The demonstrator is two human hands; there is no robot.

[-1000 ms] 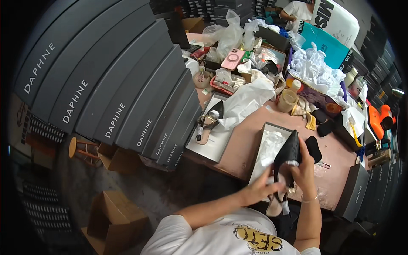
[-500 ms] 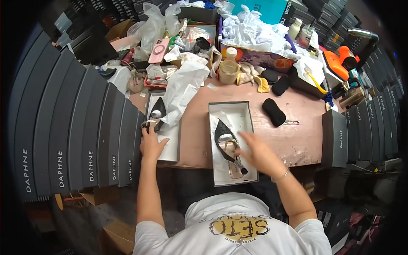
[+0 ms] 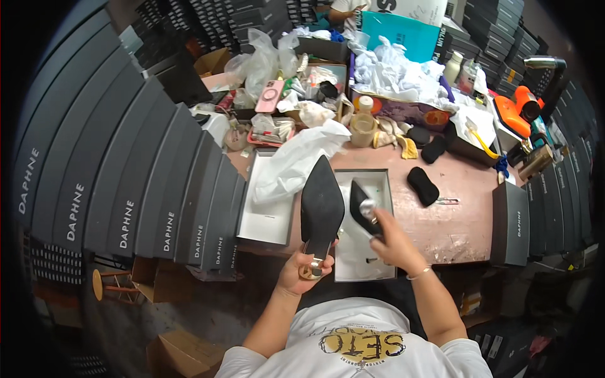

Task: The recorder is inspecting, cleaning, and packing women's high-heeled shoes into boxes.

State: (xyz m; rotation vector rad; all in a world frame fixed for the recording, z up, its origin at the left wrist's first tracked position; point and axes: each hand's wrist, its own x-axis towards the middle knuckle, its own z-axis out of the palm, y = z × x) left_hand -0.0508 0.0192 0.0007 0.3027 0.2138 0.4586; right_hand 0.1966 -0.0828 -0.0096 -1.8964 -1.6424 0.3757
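Our left hand pinches a black pointed-toe pump by its gold heel, leaving its underside facing us. Our right hand is at the other pump, in the right shoebox; we cannot tell whether it grips. Tissue paper, probably wrapping, drapes over the left shoebox.

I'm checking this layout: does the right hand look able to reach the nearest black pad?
Probably yes: the black pad lies uncovered on the table, near the right hand, though that hand is at the shoe in the box.
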